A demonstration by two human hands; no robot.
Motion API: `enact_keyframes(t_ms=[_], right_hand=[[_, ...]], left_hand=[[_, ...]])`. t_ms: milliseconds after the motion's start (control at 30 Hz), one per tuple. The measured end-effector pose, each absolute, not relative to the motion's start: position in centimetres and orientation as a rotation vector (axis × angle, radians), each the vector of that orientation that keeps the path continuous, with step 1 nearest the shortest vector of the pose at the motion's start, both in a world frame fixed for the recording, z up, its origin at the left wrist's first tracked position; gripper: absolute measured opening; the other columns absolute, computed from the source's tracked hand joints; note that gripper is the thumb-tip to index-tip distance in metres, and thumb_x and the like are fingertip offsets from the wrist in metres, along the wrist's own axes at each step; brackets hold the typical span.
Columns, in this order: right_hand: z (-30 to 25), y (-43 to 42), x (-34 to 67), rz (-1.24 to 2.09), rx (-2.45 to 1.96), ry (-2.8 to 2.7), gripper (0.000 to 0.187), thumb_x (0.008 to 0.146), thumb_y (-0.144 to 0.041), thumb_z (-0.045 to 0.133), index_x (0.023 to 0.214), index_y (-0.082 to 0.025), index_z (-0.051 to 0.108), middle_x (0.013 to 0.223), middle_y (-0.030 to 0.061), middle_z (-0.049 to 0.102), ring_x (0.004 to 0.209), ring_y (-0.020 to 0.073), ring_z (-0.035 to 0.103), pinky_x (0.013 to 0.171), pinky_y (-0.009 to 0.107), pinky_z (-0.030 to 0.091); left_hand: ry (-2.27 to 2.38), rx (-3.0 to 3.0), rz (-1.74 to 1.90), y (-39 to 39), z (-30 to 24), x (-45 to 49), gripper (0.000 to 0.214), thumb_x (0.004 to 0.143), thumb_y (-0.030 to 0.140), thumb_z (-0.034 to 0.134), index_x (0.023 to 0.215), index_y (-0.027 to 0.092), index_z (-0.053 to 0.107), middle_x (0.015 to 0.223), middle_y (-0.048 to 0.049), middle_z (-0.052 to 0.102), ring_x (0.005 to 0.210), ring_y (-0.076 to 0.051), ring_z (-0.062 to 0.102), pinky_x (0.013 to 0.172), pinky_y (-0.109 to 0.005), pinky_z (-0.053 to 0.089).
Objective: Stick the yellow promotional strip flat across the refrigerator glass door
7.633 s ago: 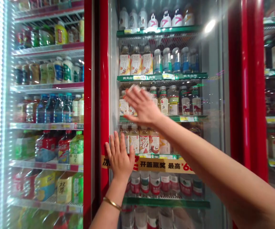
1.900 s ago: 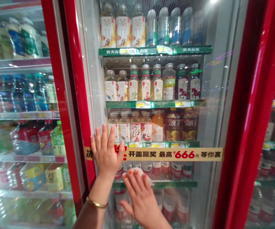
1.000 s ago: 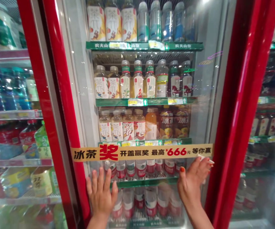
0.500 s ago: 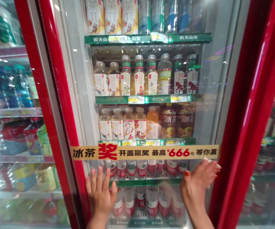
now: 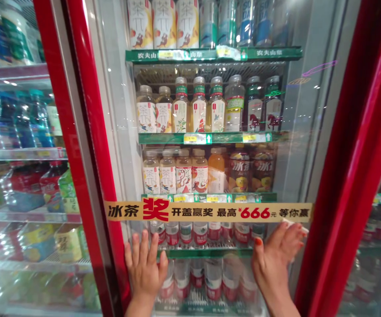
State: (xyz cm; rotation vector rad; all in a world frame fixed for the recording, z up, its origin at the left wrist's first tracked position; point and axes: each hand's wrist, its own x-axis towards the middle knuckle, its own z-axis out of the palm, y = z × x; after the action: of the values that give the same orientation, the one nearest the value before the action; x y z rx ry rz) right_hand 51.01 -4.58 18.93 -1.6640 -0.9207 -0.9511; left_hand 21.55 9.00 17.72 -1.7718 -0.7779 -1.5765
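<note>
My left hand point(image 5: 146, 266) lies with its fingers spread on the lower left of a glass fridge door, just below a yellow banner strip point(image 5: 223, 212) with red and black lettering. At the lower right is my right hand point(image 5: 274, 259), its thumb apart and its other fingers bent to the right below the banner's end. A thin white strip point(image 5: 304, 229) shows at those fingers and seems held there; most of it is hidden. Behind the glass, tea bottles point(image 5: 190, 171) and red-labelled bottles point(image 5: 213, 279) stand in rows, untouched by either hand.
Red door frames point(image 5: 101, 145) run up both sides of the glass. Green-edged shelves point(image 5: 213, 54) carry cartons, cans and bottles. To the left, another cooler shelf point(image 5: 22, 154) holds drinks; more bottles show at the right edge. Reflections cover parts of the glass.
The door and shelves have shifted a little to the right in the view, with my left hand along with them. My right hand sits slightly further left against the door.
</note>
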Motion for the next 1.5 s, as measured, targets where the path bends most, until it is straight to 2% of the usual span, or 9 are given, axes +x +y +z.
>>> enact_keyframes(t_ms=[100,267,400,533,733,933,1033,1267,1500], right_hand=[[21.1,-2.8,46.9,-1.098,-1.635,-1.1,0.087,0.108,-0.05,0.04,0.175,-0.013,0.0,0.183,0.018,-0.008,0.17,0.0429,-0.009,0.131,0.078,0.013],[14.8,-3.1,43.7,-1.458,-1.398,-1.645,0.093,0.102,-0.062,0.045,0.176,-0.015,0.013,0.184,0.0075,0.007,0.172,0.0315,0.003,0.14,0.047,0.002],[15.6,-4.8,48.8,-1.268,-1.572,-1.28,0.08,0.108,-0.042,0.038,0.175,-0.011,0.005,0.184,0.0159,-0.004,0.171,0.0356,-0.006,0.137,0.064,0.004],[21.6,-3.2,48.5,-1.068,-1.634,-1.003,0.082,0.109,-0.045,0.036,0.175,-0.014,-0.002,0.183,0.0175,-0.01,0.17,0.0401,-0.012,0.129,0.081,0.015],[18.0,-1.4,41.7,-1.461,-1.312,-1.767,0.08,0.099,-0.065,0.055,0.169,-0.028,0.041,0.179,-0.0018,0.03,0.172,0.0295,0.009,0.141,0.049,0.002],[20.4,-3.7,47.3,-1.287,-1.553,-1.279,0.08,0.108,-0.041,0.041,0.175,-0.012,0.008,0.184,0.0131,0.002,0.171,0.0353,-0.003,0.138,0.062,0.008],[24.2,-2.1,45.2,-1.234,-1.584,-1.149,0.082,0.109,-0.046,0.039,0.175,-0.013,0.003,0.184,0.014,-0.004,0.17,0.0376,-0.009,0.135,0.069,0.014],[19.6,-0.5,38.2,-1.463,-1.35,-1.713,0.085,0.1,-0.077,0.046,0.169,-0.028,0.04,0.177,-0.0028,0.036,0.172,0.0298,0.007,0.14,0.047,0.004],[26.6,-0.6,42.9,-1.178,-1.609,-1.187,0.087,0.108,-0.053,0.041,0.175,-0.017,-0.003,0.184,0.0125,-0.005,0.17,0.04,-0.007,0.133,0.071,0.018]], left_hand=[[-0.756,-1.769,-1.554,9.0,17.8,21.5,0.077,0.102,0.024,0.058,0.173,0.023,0.026,0.184,-0.0039,0.018,0.172,-0.027,0.013,0.142,-0.049,0.008],[-0.759,-1.777,-1.574,9.0,17.8,21.3,0.076,0.103,0.026,0.057,0.173,0.025,0.027,0.183,-0.0024,0.018,0.172,-0.026,0.013,0.142,-0.049,0.008],[-0.768,-1.766,-1.531,9.1,17.7,21.3,0.081,0.1,0.02,0.06,0.173,0.025,0.026,0.183,-0.0039,0.018,0.172,-0.027,0.013,0.142,-0.05,0.009],[-0.763,-1.752,-1.536,9.1,17.7,21.3,0.081,0.1,0.019,0.06,0.173,0.023,0.026,0.183,-0.0048,0.018,0.172,-0.028,0.013,0.142,-0.051,0.009],[-0.785,-1.769,-1.51,8.9,17.6,21.1,0.082,0.1,0.019,0.06,0.173,0.023,0.024,0.183,-0.0057,0.017,0.172,-0.029,0.013,0.142,-0.052,0.009],[-0.794,-1.769,-1.541,9.2,17.4,21.2,0.081,0.099,0.022,0.06,0.173,0.026,0.026,0.182,-0.0044,0.02,0.172,-0.028,0.015,0.142,-0.052,0.01],[-0.792,-1.762,-1.534,9.2,17.4,21.2,0.083,0.099,0.02,0.061,0.173,0.025,0.026,0.182,-0.0048,0.02,0.172,-0.028,0.014,0.142,-0.052,0.009],[-0.79,-1.792,-1.511,9.0,17.3,20.9,0.082,0.099,0.019,0.062,0.173,0.024,0.025,0.183,-0.0066,0.018,0.172,-0.029,0.013,0.142,-0.052,0.008],[-0.801,-1.778,-1.505,9.2,17.2,21.0,0.082,0.099,0.02,0.061,0.173,0.024,0.025,0.183,-0.006,0.017,0.172,-0.029,0.011,0.141,-0.054,0.008]])
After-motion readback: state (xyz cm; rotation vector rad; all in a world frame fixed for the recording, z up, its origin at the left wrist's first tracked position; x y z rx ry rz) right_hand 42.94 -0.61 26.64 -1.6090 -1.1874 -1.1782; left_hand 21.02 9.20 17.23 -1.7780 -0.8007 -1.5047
